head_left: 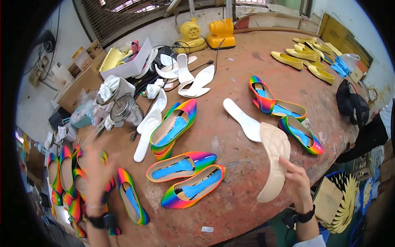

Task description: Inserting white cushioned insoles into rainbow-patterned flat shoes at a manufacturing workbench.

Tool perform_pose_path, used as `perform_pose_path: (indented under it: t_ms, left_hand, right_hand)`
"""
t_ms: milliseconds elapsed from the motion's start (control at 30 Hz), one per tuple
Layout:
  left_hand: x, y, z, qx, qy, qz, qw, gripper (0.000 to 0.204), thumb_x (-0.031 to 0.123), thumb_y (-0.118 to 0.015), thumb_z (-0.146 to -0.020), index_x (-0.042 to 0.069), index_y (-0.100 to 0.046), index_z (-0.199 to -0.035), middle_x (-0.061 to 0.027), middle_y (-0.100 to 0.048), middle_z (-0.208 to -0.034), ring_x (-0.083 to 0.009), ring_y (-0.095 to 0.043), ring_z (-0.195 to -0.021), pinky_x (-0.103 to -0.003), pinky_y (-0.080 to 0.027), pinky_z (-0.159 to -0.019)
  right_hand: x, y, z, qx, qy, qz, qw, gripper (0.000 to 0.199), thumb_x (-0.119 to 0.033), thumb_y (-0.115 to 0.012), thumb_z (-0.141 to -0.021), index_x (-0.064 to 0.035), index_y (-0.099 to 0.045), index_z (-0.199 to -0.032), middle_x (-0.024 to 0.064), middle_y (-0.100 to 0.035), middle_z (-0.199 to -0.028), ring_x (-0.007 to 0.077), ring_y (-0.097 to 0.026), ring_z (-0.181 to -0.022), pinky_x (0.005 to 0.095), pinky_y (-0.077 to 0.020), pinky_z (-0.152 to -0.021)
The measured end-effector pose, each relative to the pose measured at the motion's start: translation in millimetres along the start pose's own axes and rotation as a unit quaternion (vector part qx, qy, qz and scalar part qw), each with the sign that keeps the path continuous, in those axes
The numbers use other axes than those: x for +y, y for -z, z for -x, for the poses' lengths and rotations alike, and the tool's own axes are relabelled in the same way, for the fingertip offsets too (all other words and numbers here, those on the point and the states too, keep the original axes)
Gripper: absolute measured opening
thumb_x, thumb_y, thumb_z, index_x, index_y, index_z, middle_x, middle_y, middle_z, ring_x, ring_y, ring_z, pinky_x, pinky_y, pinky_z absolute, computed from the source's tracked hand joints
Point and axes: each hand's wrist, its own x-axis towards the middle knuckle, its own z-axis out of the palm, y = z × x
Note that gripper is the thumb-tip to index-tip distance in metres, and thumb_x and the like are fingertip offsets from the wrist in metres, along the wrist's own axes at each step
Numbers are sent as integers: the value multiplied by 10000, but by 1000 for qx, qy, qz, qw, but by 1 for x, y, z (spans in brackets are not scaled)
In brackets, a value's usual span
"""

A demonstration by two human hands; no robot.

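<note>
My right hand (pixel 297 181) grips the lower half of a beige padded insole (pixel 271 164), thumb and fingers closed on its edge. The insole is held up over the table, its top overlapping the end of a white insole (pixel 240 117). My left hand (pixel 96 168) is smeared by motion at the left, its fingers unreadable, in front of a cluster of rainbow flat shoes (pixel 66 168). To its right lies a single rainbow shoe (pixel 132 197) with a blue lining piece inside. Two more rainbow shoes, an upper one (pixel 205 158) and a lower one (pixel 193 187), lie side by side mid-table.
Another rainbow pair (pixel 175 125) stands behind them, near white insoles (pixel 150 127). More rainbow shoes (pixel 300 133) lie at the right. Yellow flats (pixel 306 53) sit far right, two yellow machines (pixel 220 33) at the back. A metal pot (pixel 124 110) and white box (pixel 131 61) crowd the left.
</note>
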Motion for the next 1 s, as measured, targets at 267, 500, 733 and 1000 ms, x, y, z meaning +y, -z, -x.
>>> perform_pose_path:
  t_ms: [267, 500, 733, 1000]
  left_hand:
    - [134, -109, -39, -71, 29, 120, 990, 290, 198, -794, -773, 22, -733, -995, -205, -518, -1427, -393, -484, -1311, -451, -423, -1062]
    - [170, 23, 108, -83, 23, 298, 951, 159, 113, -787, -724, 1, -698, -791, -218, -584, -1366, -390, -582, -1230, -457, -441, -1035]
    - [174, 8, 258, -216, -19, 260, 941, 203, 33, -832, -660, 60, -728, -833, -227, -472, -1463, -444, -425, -1372, -502, -383, -1108]
    - [167, -38, 307, -89, 70, 351, 930, 1199, 312, -932, -655, 155, -159, -1558, -277, -245, -1573, -466, -347, -1413, -551, -334, -1140]
  right_hand:
    - [-8, 24, 77, 16, 52, 104, 993, 231, -99, -687, -916, 60, -632, -1075, 174, -691, -888, 240, -683, -742, 352, -588, -700]
    - [18, 24, 91, 127, 12, 13, 992, 430, -262, -540, -978, 82, -535, -1235, 219, -670, -1070, 203, -687, -789, 298, -562, -638]
    - [30, -24, 84, -48, 54, 368, 927, 483, -268, -484, -1018, 66, -509, -1366, 201, -640, -1152, 257, -628, -854, 364, -511, -743]
    - [149, -106, 88, -319, 311, 554, 704, 334, -141, -731, -704, -87, -748, -1032, 73, -639, -1136, 247, -592, -967, 400, -460, -807]
